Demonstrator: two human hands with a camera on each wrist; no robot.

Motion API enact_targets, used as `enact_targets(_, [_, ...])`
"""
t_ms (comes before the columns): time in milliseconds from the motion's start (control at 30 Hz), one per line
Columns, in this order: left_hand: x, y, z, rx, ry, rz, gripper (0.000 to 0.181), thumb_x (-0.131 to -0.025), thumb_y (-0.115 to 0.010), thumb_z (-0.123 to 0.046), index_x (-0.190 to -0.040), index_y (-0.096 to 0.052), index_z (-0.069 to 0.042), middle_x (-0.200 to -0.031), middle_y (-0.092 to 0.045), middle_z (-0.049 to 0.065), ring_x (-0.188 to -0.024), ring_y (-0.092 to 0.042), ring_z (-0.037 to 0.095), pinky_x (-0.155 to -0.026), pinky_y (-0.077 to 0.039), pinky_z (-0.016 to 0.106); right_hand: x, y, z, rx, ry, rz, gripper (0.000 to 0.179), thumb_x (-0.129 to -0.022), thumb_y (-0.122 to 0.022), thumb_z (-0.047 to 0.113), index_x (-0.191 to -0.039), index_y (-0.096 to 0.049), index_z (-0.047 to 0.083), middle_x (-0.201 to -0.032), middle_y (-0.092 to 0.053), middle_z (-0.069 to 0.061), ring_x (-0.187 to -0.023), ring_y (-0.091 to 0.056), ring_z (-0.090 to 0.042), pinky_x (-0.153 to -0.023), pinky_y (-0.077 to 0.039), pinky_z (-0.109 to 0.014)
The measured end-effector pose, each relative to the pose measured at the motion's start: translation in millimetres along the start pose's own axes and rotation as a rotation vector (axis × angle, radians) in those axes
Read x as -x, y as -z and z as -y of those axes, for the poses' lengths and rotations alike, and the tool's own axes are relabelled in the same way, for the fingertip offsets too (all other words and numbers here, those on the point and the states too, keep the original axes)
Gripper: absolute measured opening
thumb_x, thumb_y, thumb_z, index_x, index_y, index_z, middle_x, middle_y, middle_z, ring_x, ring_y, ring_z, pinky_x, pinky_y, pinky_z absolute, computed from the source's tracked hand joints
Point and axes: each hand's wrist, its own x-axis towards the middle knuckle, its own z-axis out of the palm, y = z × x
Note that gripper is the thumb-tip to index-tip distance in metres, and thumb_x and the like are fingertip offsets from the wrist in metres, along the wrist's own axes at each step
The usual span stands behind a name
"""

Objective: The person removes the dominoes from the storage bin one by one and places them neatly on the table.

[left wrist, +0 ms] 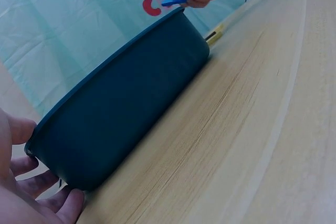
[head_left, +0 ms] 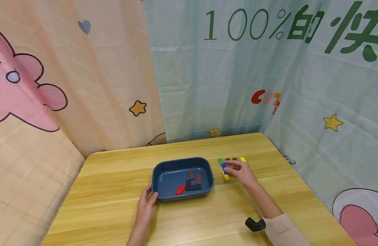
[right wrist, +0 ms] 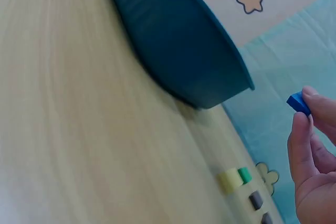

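My right grip (head_left: 241, 173) pinches 1 small blue rectangular block (right wrist: 297, 103) at its fingertips, above the yellow-brown wooden bench (head_left: 192, 222), right of the dark-blue rounded rectangular tray (head_left: 170, 177) I hold remotely with my left grip (head_left: 147, 201).

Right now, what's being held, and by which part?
Right hand: small blue rectangular block, pinched at its right side. Left hand: dark-blue rectangular tray, held at its left end.
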Motion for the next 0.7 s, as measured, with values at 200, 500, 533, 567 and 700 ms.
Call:
enact_targets(200, [1.0,-2.1,0.7,0.009,-0.012,0.000,0.050,-0.111,-0.047,-0.010,-0.155,-0.031,0.006,-0.158,-0.032,0.029,-0.138,-0.043,0.044,-0.093,-0.048,0.023,3.2,12,-12,-0.030,-0.068,-0.069,0.043,-0.097,-0.072,0.004,-0.134,-0.060,-0.013,-0.100,-0.072,-0.012,-0.088,-0.070,-0.016,-0.082,-0.059,-0.036])
enact_targets(500, [2.3,-1.0,0.3,0.012,-0.015,-0.002,0.050,-0.111,-0.046,-0.011,-0.156,-0.031,0.006,-0.159,-0.032,0.029,-0.139,-0.043,0.043,-0.092,-0.048,0.025,4.8,22,-28,0.099,-0.146,-0.079,0.036,-0.098,-0.068,-0.005,-0.132,-0.062,-0.013,-0.102,-0.069,-0.017,-0.090,-0.069,-0.023,-0.077,-0.060,-0.032])
enact_targets(533, [2.2,-1.3,0.5,0.015,-0.017,-0.001,0.050,-0.111,-0.047,-0.011,-0.156,-0.031,0.006,-0.159,-0.032,0.029,-0.138,-0.043,0.043,-0.092,-0.048,0.025,4.1,22,-29,0.137,-0.141,-0.072,0.035,-0.097,-0.068,-0.005,-0.131,-0.062,-0.013,-0.102,-0.069,-0.017,-0.090,-0.069,-0.023,-0.076,-0.060,-0.032])
enact_targets(567, [2.1,-1.3,0.6,0.015,-0.017,-0.001,0.050,-0.111,-0.047,-0.011,-0.156,-0.031,0.006,-0.158,-0.033,0.029,-0.138,-0.044,0.043,-0.092,-0.048,0.025,3.0,23,-30,0.186,-0.131,-0.065,0.034,-0.097,-0.068,-0.006,-0.130,-0.063,-0.013,-0.100,-0.069,-0.017,-0.089,-0.069,-0.023,-0.075,-0.060,-0.032])
enact_targets(700, [2.9,0.8,0.3,0.009,-0.017,-0.001,0.050,-0.111,-0.047,-0.011,-0.155,-0.031,0.007,-0.158,-0.033,0.029,-0.137,-0.044,0.043,-0.091,-0.048,0.024,-2.5,22,-33,0.409,-0.083,-0.067,0.029,-0.094,-0.073,-0.002,-0.122,-0.069,-0.010,-0.092,-0.073,-0.011,-0.083,-0.068,-0.021,-0.070,-0.058,-0.030])
